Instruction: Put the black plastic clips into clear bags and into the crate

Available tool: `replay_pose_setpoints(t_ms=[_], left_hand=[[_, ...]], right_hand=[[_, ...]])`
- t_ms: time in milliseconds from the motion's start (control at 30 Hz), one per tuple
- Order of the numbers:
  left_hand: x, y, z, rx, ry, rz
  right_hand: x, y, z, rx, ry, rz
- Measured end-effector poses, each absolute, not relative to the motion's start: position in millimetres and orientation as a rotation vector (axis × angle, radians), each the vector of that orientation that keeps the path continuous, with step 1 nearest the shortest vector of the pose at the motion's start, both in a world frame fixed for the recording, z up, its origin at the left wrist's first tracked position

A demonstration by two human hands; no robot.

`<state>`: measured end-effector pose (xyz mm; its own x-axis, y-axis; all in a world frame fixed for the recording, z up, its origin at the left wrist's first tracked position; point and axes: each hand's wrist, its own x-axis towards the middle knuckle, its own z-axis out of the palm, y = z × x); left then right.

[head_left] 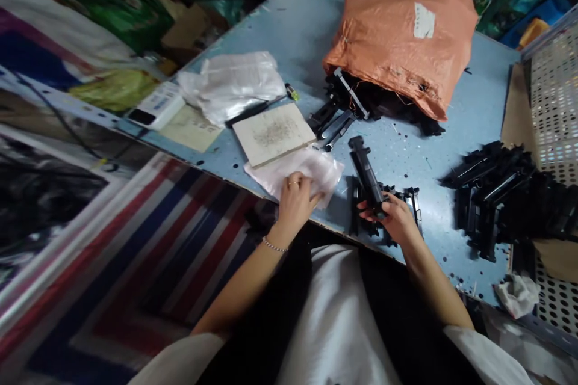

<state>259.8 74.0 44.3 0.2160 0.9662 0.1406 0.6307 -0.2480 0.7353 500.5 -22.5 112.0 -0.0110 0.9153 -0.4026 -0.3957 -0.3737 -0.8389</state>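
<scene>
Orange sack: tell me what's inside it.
The orange sack lies open-mouthed, black plastic parts spilling out; whatever lies deeper is hidden by its cloth.

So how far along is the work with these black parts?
Possibly done: a stack of black parts lies at the right of the table. In hand: the right hand grips one black part, and the left hand holds a plastic bag. Probably left: loose parts spill from the orange sack, so it seems midway at best.
</scene>
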Motion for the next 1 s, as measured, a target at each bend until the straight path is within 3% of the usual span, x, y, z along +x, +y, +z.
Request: replay_pose_setpoints(t_ms=[100, 467, 600, 700, 1000], left_hand=[[240, 94, 36, 2.021, 1.363, 0.655], [220, 138, 50, 1.205, 1.202, 0.693], [213, 131, 51, 1.621, 1.282, 0.925], [204, 127, 53, 2.043, 1.284, 0.837], [209, 87, 74, 2.168, 0.984, 0.745]], right_hand=[[492, -21, 109, -1.046, -0.503, 1.753], [450, -29, 72, -0.743, -0.003, 2.170], [426, -24, 64, -0.776, 0.260, 2.215], [420, -26, 64, -0.808, 0.301, 2.136], [405, -11, 56, -0.731, 0.355, 2.217]])
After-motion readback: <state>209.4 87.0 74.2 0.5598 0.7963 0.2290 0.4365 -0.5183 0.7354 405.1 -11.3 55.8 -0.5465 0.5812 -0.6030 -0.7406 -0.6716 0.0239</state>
